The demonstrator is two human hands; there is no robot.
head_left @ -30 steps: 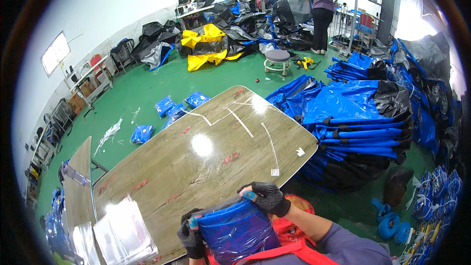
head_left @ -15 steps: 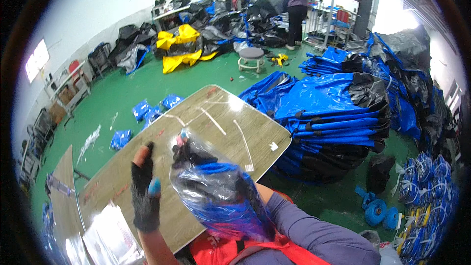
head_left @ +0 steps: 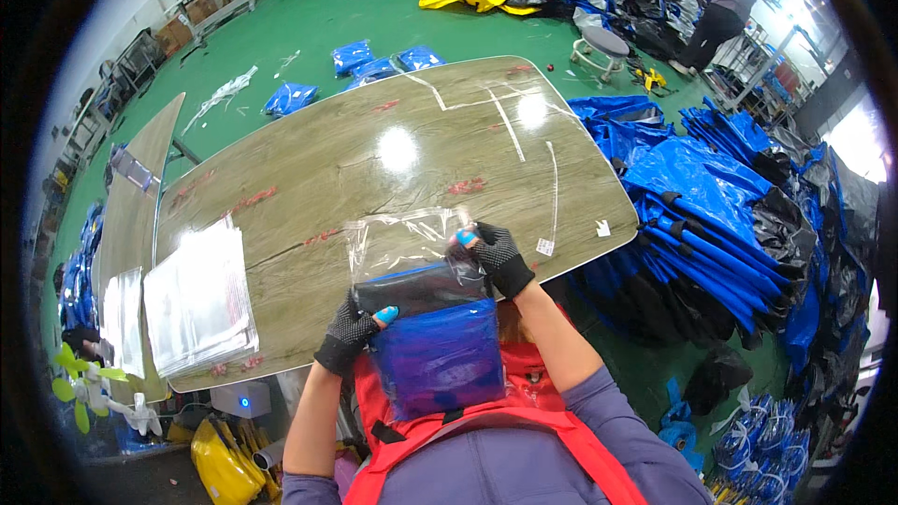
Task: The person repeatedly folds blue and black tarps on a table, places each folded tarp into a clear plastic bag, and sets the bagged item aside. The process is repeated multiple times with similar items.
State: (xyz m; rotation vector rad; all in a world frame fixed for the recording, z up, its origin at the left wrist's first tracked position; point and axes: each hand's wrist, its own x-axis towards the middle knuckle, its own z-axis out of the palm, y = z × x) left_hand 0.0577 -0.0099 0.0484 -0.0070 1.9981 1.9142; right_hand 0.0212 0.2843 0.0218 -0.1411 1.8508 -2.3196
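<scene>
A clear plastic bag (head_left: 409, 227) holds a folded blue and black tarp (head_left: 437, 355). Its lower part rests against my red apron, and the bag's empty top end lies over the table's near edge. My left hand (head_left: 354, 329), in a dark dotted glove with a blue-wrapped thumb, grips the bag's left side. Higher up on the right side, my gloved right hand (head_left: 496, 257) pinches the bag's edge between thumb and fingers. Both hands' fingers are partly hidden behind the plastic.
The wood-look table (head_left: 309, 168) carries a stack of clear bags (head_left: 199, 299) at left. Packed blue bundles (head_left: 292, 99) lie on the green floor beyond. Folded blue and black tarps (head_left: 702, 224) are piled at right. A green-bladed fan (head_left: 89, 383) stands near left. Another person (head_left: 725, 14) works far right.
My left hand was open and raised left of the bag; now it grips the bag's left side. The bag has been turned flat and lowered against my apron. The view has tilted down.
</scene>
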